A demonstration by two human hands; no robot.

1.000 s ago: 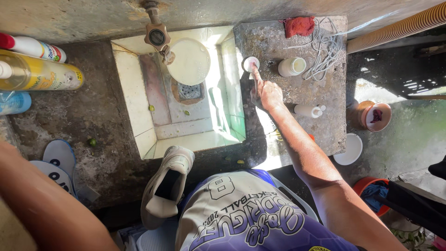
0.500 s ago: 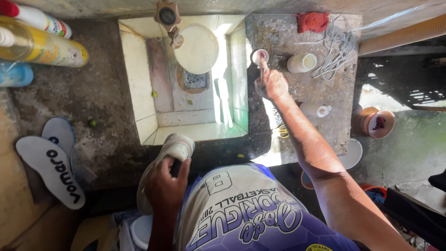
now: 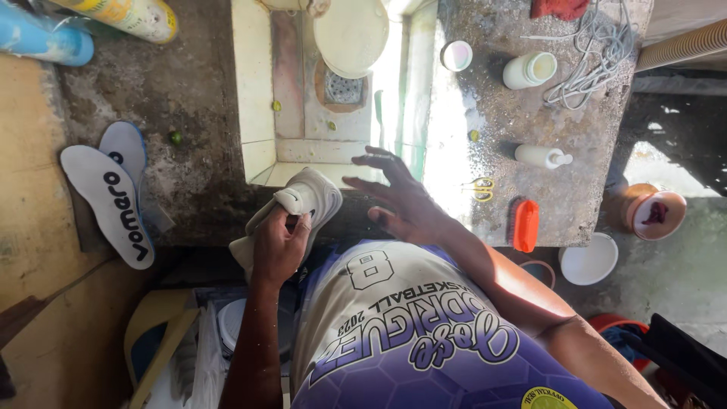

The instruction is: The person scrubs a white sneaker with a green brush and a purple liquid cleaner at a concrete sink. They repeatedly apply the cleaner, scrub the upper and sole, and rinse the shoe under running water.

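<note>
left hand [image 3: 279,246] is clamped shut round the heel of a pale grey shoe [image 3: 303,198], toe pointing at the near edge of the sink [image 3: 257,91]. shoe sits over the concrete ledge just in front of the sink's near right corner, held in the air, not resting as far as i can tell.

right hand [image 3: 405,201] is spread wide, fingers apart, empty, hovering just beside the shoe's toe and over the near left edge of the worktop [image 3: 492,113].

risks, as a judgement:
- one-hand grip at the heel only; a wet shoe could twist out and drop into the sink or down to the bins by the person's legs.
- the spread right hand is near the small scissors [image 3: 478,187] and the orange brush [image 3: 525,225] at the near edge; a sideways sweep could knock either off.
- white squeeze bottle [image 3: 542,156] lies on its side mid-worktop and could roll.

room: sink basin is mostly open apart from the round white lid [image 3: 351,34] at its far side. worktop's left strip is bare but glaring with sun. far right corner is crowded with coiled cord [image 3: 598,53] and a white jar [image 3: 529,70]. two insoles [image 3: 113,193] lie on the left ledge, well apart.
</note>
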